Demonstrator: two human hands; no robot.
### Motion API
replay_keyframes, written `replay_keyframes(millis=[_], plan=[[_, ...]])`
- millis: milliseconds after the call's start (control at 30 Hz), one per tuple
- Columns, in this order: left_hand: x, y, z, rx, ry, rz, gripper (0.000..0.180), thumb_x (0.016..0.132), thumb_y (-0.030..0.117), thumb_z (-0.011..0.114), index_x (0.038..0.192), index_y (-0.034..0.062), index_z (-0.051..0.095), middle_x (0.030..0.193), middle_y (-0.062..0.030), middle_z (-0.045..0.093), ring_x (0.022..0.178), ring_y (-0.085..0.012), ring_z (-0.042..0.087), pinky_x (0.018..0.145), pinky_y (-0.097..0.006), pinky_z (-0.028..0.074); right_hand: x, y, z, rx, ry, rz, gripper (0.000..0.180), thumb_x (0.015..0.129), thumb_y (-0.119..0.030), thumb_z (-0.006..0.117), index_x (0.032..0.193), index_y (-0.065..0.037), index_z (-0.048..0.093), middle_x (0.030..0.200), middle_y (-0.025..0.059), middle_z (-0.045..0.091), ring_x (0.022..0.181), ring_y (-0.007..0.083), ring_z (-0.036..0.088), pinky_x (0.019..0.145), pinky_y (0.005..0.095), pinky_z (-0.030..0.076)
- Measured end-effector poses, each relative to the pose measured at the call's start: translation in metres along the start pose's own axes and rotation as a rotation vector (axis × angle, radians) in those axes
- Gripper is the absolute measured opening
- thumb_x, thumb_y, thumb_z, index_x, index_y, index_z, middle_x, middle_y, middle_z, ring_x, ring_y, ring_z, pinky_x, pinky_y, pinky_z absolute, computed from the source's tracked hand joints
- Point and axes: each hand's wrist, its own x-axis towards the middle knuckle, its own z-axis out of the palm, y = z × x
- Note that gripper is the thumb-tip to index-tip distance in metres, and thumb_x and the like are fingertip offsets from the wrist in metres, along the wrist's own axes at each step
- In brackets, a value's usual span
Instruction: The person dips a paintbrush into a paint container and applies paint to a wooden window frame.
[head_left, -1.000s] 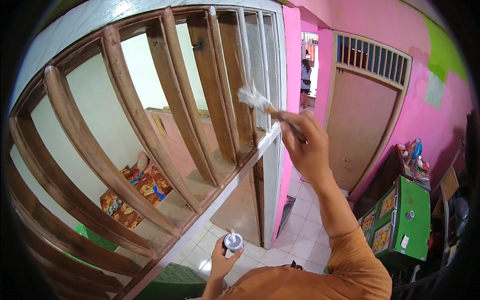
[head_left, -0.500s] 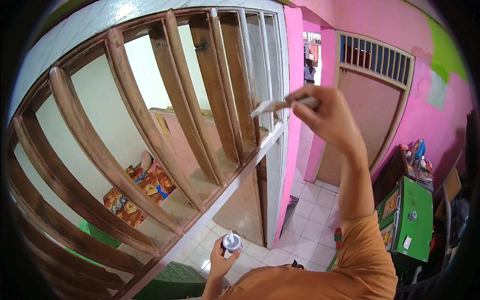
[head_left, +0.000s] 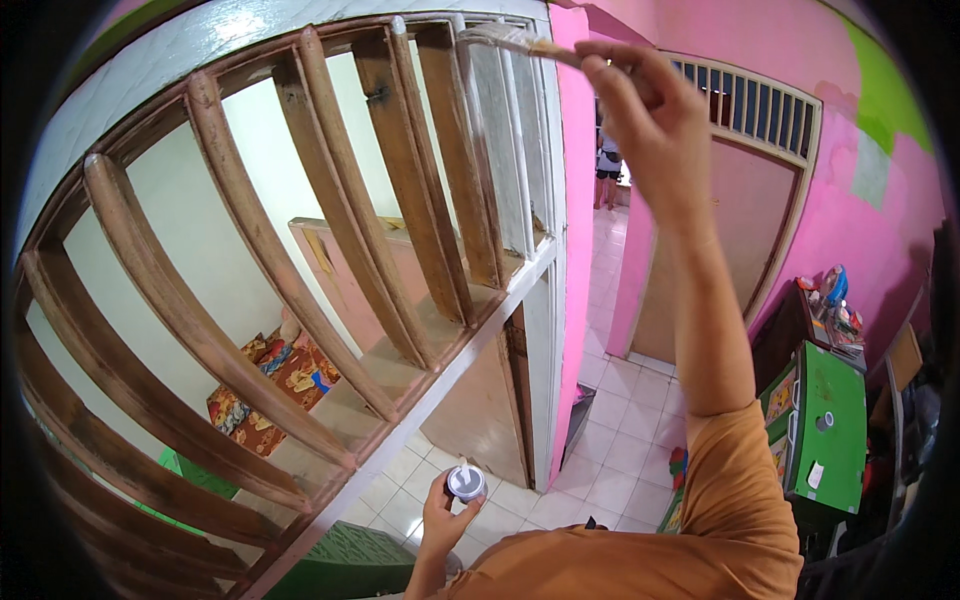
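My right hand point(head_left: 655, 120) is raised high and closed round the handle of a paintbrush point(head_left: 540, 46). The brush's white-coated bristles touch or nearly touch the upper end of a slat by the right side of the wooden grille. Low in front of me, my left hand point(head_left: 445, 515) grips a small can of paint point(head_left: 466, 483), with white and grey paint showing in its top. Most of the slats point(head_left: 265, 240) are bare brown wood. Those at the right end point(head_left: 512, 130) are coated whitish grey, like the frame's lower rail point(head_left: 450, 375).
Right of the grille stands a pink wall edge point(head_left: 575, 200), then a doorway with a person point(head_left: 608, 165) far off. A green cabinet point(head_left: 825, 430) stands at the right. A green crate-like piece point(head_left: 345, 560) is below the grille. Behind the slats lies a patterned mattress point(head_left: 270, 390).
My right hand has lifted the brush from the lower part of the slats to near their top. The left hand holds the can almost where it was. My view has shifted slightly.
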Motion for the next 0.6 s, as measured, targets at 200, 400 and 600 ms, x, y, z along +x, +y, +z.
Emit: replay_keyframes(millis=[200, 400, 600], plan=[[0.002, 0.001, 0.003, -0.015, -0.033, 0.024, 0.068, 0.083, 0.0, 0.081, 0.139, -0.0064, 0.044, 0.125, -0.0128, 0.061, 0.114, -0.0187, 0.062, 0.098, -0.032, 0.051, -0.091, 0.021, 0.006, 0.114, -0.148, 0.204, 0.02, 0.102, -0.014, 0.066, 0.112, 0.003, 0.071, 0.068, -0.0054, 0.053, 0.06, 0.0018, 0.043, 0.052, 0.0217, 0.031], [0.001, 0.006, -0.001, 0.017, -0.013, 0.023, 0.067, 0.083, -0.001, 0.081, 0.139, -0.0068, 0.044, 0.124, -0.0125, 0.061, 0.113, -0.0187, 0.063, 0.097, -0.032, 0.051, -0.129, 0.022, -0.027, -0.013, -0.275, 0.4, 0.022, 0.104, -0.015, 0.064, 0.112, 0.004, 0.071, 0.07, -0.0032, 0.055, 0.061, 0.003, 0.047, 0.052, 0.0215, 0.034], [0.003, 0.01, 0.001, 0.015, -0.045, 0.027, 0.067, 0.084, -0.001, 0.081, 0.139, -0.0065, 0.045, 0.124, -0.0122, 0.061, 0.114, -0.0188, 0.062, 0.098, -0.032, 0.051, -0.106, 0.008, 0.001, 0.073, 0.076, 0.231, 0.023, 0.106, -0.015, 0.06, 0.117, 0.001, 0.072, 0.069, -0.0029, 0.055, 0.06, 0.0036, 0.049, 0.054, 0.0215, 0.038]])
